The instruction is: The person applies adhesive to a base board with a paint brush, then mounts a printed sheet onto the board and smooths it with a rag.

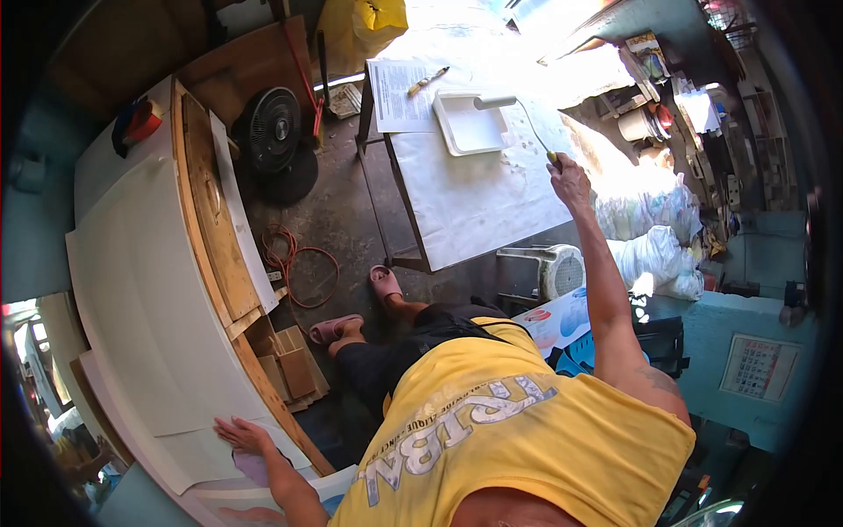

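My right hand (571, 183) is closed around the handle of a small paint roller (495, 102), its thin wire frame curving away. The roller's pale cover rests over the upper edge of a white paint tray (446, 145) on a white-covered table. My left hand (242, 436) lies with fingers stretched out on a large white sheet (145, 329) spread over the long counter at left. A pale purple cloth (252, 469) shows beneath its palm and wrist. A paintbrush (428, 81) lies on a printed page (397, 104) beside the tray.
Between counter and table stand a black fan (270, 132) and a coiled orange cord (299, 268) on the floor. A white plastic stool (560, 270) is by the table's near side. White sacks (659, 259) and shelves of clutter line the right. Wood pieces (294, 369) sit under the counter.
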### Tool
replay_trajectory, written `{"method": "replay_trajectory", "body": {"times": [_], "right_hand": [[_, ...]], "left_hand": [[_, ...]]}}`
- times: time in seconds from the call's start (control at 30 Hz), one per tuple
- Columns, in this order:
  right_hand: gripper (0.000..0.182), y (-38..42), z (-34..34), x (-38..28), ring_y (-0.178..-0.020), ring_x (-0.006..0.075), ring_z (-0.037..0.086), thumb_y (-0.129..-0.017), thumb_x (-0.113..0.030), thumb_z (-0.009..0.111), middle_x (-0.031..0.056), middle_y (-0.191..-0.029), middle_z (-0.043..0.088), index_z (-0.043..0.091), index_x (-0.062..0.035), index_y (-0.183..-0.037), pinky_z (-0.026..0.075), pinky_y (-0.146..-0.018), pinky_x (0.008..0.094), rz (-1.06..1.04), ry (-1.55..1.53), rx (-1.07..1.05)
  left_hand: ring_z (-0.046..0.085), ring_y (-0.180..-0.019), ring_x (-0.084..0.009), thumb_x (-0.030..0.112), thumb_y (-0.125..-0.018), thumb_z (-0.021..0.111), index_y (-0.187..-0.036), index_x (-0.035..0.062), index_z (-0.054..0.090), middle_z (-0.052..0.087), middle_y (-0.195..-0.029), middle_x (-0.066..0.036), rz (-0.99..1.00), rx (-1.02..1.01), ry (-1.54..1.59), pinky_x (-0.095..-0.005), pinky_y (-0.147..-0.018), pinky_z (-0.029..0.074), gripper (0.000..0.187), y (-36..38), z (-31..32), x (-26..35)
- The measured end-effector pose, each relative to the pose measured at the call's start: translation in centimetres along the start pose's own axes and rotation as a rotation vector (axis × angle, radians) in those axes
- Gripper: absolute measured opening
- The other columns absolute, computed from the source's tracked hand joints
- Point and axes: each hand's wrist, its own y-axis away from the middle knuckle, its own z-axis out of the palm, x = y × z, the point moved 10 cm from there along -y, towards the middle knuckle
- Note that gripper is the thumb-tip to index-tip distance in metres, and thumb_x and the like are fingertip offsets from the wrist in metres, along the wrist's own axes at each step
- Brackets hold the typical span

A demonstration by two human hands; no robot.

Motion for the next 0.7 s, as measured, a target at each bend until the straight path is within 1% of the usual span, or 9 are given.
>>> {"method": "replay_trajectory", "body": {"times": [0.13, 0.23, 0.33, 0.43, 0.47, 0.5, 0.57, 0.63, 0.7], "right_hand": [[0.028, 0.4, -0.7, 0.4, -0.102, 0.0412, 0.072, -0.096, -0.031, 0.069, 0.0199, -0.103, 0.076, 0.072, -0.0124, -0.118, 0.055, -0.085, 0.0515, 0.022, -0.042, 0.011], [0.035, 0.0, -0.2, 0.7, -0.094, 0.0309, 0.074, -0.098, -0.028, 0.068, 0.0173, -0.099, 0.076, 0.069, -0.0104, -0.129, 0.056, -0.084, 0.0427, -0.023, -0.107, -0.010], [0.028, 0.0, 0.6, 0.2, -0.070, 0.0179, 0.066, -0.102, -0.028, 0.064, 0.0092, -0.079, 0.070, 0.070, -0.0038, -0.115, 0.054, -0.065, 0.0344, -0.105, -0.287, -0.032], [0.027, 1.3, 5.0, 0.2, -0.056, 0.0073, 0.049, -0.105, -0.030, 0.060, -0.0013, -0.068, 0.055, 0.067, -0.0051, -0.098, 0.042, -0.048, 0.0276, 0.115, -0.569, -0.362], [0.028, 2.4, 5.9, -0.4, -0.050, 0.0037, 0.041, -0.107, -0.031, 0.058, -0.0063, -0.065, 0.048, 0.062, -0.0093, -0.089, 0.034, -0.042, 0.0249, 0.152, -0.632, -0.409], [0.028, 2.9, 6.8, -0.5, -0.051, 0.0050, 0.043, -0.106, -0.032, 0.059, -0.0050, -0.065, 0.049, 0.063, -0.0076, -0.091, 0.035, -0.043, 0.0259, 0.178, -0.613, -0.473], [0.028, 3.9, 7.9, -0.1, -0.050, 0.0059, 0.043, -0.106, -0.032, 0.059, -0.0040, -0.065, 0.049, 0.063, -0.0069, -0.095, 0.035, -0.042, 0.0261, 0.257, -0.634, -0.531], [0.028, 4.8, 8.1, -0.5, -0.049, 0.0064, 0.043, -0.107, -0.033, 0.058, -0.0030, -0.066, 0.050, 0.063, -0.0067, -0.099, 0.034, -0.042, 0.0261, 0.311, -0.744, -0.574], [0.029, 5.6, 8.2, -0.7, -0.049, 0.0067, 0.043, -0.108, -0.035, 0.057, -0.0022, -0.067, 0.050, 0.061, -0.0068, -0.103, 0.034, -0.042, 0.0258, 0.342, -0.826, -0.609]], "left_hand": [[0.029, -0.156, -0.0365, 0.050, -0.110, 0.037, -0.164, 0.0229, 0.033, 0.031, -0.169, -0.015, 0.021, 0.020, 0.023, -0.0629, -0.121, 0.023, 0.060, 0.1, -0.1, 0.1], [0.029, -0.156, -0.0364, 0.049, -0.110, 0.037, -0.164, 0.0226, 0.034, 0.031, -0.169, -0.015, 0.007, -0.001, -0.009, -0.0615, -0.122, 0.023, 0.060, 0.1, -0.1, 0.1], [0.029, -0.156, -0.0364, 0.049, -0.110, 0.037, -0.164, 0.0226, 0.033, 0.031, -0.169, -0.015, 0.019, 0.009, 0.006, -0.0616, -0.122, 0.024, 0.060, 0.1, -0.3, 0.3], [0.029, -0.156, -0.0364, 0.049, -0.110, 0.038, -0.164, 0.0226, 0.033, 0.031, -0.170, -0.015, 0.007, -0.003, 0.009, -0.0615, -0.122, 0.024, 0.060, 0.3, -0.4, 0.4], [0.029, -0.156, -0.0362, 0.049, -0.110, 0.038, -0.164, 0.0227, 0.033, 0.031, -0.170, -0.015, -0.006, -0.021, -0.010, -0.0615, -0.122, 0.024, 0.060, 0.3, -0.4, 0.3], [0.029, -0.156, -0.0360, 0.049, -0.110, 0.038, -0.164, 0.0229, 0.033, 0.031, -0.170, -0.015, -0.022, -0.038, -0.027, -0.0615, -0.122, 0.024, 0.060, 0.3, -0.3, 0.2], [0.029, -0.156, -0.0351, 0.050, -0.110, 0.037, -0.164, 0.0236, 0.033, 0.030, -0.170, -0.013, -0.041, -0.041, -0.032, -0.0622, -0.121, 0.024, 0.060, 0.5, -0.3, 0.2], [0.029, -0.157, -0.0336, 0.052, -0.110, 0.036, -0.164, 0.0249, 0.034, 0.030, -0.171, -0.010, -0.031, -0.024, -0.013, -0.0636, -0.120, 0.023, 0.060, 0.3, 0.1, -0.1], [0.028, -0.157, -0.0336, 0.052, -0.110, 0.037, -0.164, 0.0251, 0.034, 0.029, -0.171, -0.010, -0.011, -0.006, 0.011, -0.0641, -0.120, 0.023, 0.060, 0.3, 0.2, -0.3]]}}
